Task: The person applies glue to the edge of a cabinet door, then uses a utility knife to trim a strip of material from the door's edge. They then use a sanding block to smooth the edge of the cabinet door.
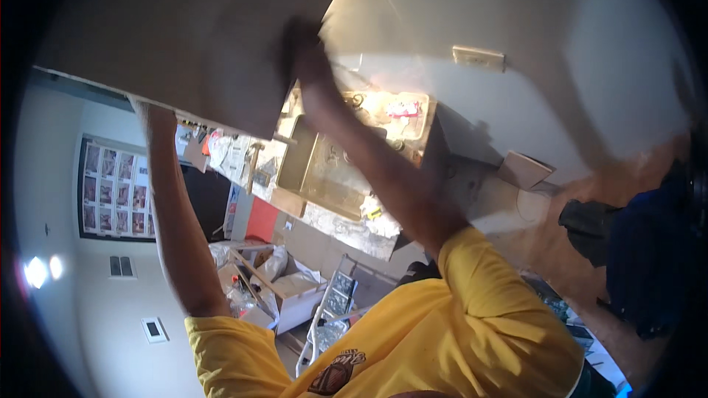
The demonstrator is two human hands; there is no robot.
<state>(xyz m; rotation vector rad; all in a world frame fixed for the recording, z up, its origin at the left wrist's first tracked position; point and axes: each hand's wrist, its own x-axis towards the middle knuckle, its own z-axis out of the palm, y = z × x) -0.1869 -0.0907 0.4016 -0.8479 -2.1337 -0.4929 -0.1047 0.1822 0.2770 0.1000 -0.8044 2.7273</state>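
A large, flat, grey-brown board (169, 51) fills the upper left, close overhead. My left hand is raised to its lower edge near a pale strip; the fingers are hidden behind the board and only the forearm (181, 228) and wrist show. Dark and smeared by motion, my right hand (301, 48) is at the board's right side, seemingly against it. Its fingers cannot be made out. Below my right forearm lies a lit worktop with a sink (324, 177) set in it.
A wall plate (479, 58) is on the right wall. A folding step ladder (333, 302) stands below the worktop, beside an open white box (295, 295) of bags and loose items. A small brown panel (525, 169) leans at the wall's foot. Dark clothing (641, 250) hangs at right.
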